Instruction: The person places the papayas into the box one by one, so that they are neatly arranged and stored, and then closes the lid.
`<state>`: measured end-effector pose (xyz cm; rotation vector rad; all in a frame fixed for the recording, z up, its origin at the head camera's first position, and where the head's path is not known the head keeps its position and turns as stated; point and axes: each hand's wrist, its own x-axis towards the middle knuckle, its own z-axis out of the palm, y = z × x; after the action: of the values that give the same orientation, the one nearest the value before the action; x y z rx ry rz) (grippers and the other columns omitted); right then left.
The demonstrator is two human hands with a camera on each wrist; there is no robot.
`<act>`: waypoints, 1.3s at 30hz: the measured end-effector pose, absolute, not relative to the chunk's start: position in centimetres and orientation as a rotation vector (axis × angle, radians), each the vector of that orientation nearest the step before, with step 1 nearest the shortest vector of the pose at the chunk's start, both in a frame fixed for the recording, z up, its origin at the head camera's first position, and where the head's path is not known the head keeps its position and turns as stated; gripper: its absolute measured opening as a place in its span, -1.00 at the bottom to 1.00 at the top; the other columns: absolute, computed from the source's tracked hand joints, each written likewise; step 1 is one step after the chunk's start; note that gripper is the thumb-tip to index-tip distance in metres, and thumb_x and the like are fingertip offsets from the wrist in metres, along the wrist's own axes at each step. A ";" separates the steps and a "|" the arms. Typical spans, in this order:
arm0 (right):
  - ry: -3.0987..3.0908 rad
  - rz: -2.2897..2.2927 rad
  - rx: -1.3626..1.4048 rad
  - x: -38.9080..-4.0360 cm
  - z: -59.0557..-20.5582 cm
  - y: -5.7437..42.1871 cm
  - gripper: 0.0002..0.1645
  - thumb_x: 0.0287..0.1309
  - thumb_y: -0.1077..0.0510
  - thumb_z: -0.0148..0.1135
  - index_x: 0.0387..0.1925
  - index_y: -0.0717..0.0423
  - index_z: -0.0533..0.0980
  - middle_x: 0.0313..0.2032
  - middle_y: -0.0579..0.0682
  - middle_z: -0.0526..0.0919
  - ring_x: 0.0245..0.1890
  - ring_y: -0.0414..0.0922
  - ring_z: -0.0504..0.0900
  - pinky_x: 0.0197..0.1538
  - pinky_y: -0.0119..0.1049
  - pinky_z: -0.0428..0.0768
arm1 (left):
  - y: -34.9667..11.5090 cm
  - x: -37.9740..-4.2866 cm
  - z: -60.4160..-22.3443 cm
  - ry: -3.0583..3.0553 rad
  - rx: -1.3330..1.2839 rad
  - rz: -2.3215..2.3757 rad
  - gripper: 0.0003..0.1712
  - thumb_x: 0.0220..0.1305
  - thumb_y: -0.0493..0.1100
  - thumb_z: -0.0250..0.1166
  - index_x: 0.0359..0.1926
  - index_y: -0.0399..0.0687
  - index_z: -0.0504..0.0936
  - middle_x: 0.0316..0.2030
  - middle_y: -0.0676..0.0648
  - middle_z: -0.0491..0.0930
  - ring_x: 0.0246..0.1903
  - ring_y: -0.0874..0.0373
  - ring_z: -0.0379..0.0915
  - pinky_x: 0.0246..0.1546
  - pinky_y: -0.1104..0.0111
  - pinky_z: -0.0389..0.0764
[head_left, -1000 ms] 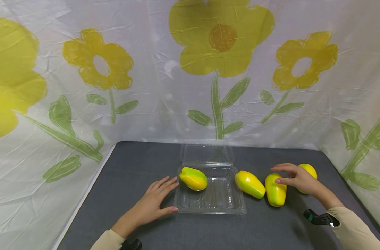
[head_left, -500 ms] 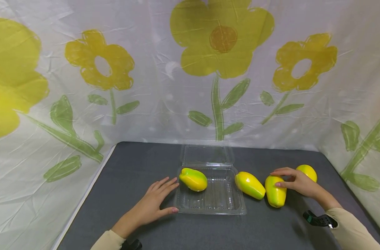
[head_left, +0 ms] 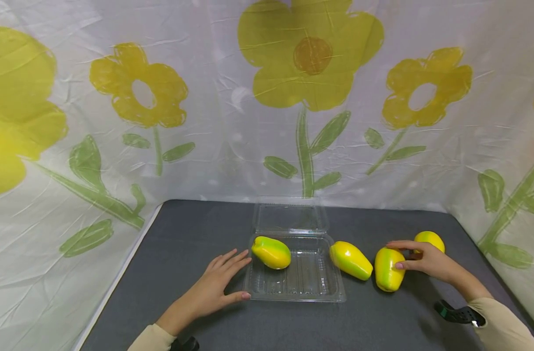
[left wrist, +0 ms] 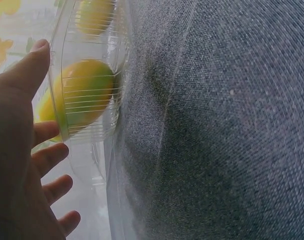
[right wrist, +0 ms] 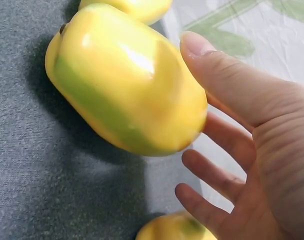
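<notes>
My right hand (head_left: pixel 429 261) holds a yellow-green papaya (head_left: pixel 385 275) by its far end, thumb on one side and fingers behind it. In the right wrist view, that papaya (right wrist: pixel 117 85) is large, with the thumb against its end and the lower fingers spread apart. My left hand (head_left: pixel 211 287) lies with fingers straight at the left edge of a clear plastic clamshell box (head_left: pixel 310 295), whose lid (head_left: pixel 288 217) is folded back. A second papaya (head_left: pixel 271 253) rests inside the box at its left. Through the ribbed wall in the left wrist view, this papaya (left wrist: pixel 87 92) shows beside my fingers.
Another papaya (head_left: pixel 351 261) lies right against the box's right rim, between it and the held one. Behind my right hand a further yellow fruit (head_left: pixel 430 240) is partly hidden. A grey cloth (head_left: pixel 196 219) covers the table, and a flowered curtain (head_left: pixel 223 146) hangs around it.
My right hand has closed in on the papaya and shifted a little to the right, the papaya moving slightly with it. The left hand and the box have stayed in place.
</notes>
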<state>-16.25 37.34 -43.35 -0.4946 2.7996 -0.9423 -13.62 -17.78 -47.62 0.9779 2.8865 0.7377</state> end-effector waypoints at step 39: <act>2.796 -0.794 -0.568 -14.5 -43.6 37.3 -0.08 -0.15 -0.12 0.57 0.23 0.17 0.43 0.13 0.20 0.57 -0.08 -0.19 0.61 -0.17 -0.15 0.58 | -17.8 -13.6 -47.4 2.877 0.970 0.735 -0.03 0.21 0.45 0.16 0.52 0.17 0.18 0.55 0.02 0.09 0.55 -0.15 -0.05 0.41 -0.30 0.06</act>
<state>-14.54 37.34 -43.63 -0.5682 2.7963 -0.7937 -13.56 -17.81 -47.42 0.9701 2.8772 0.7347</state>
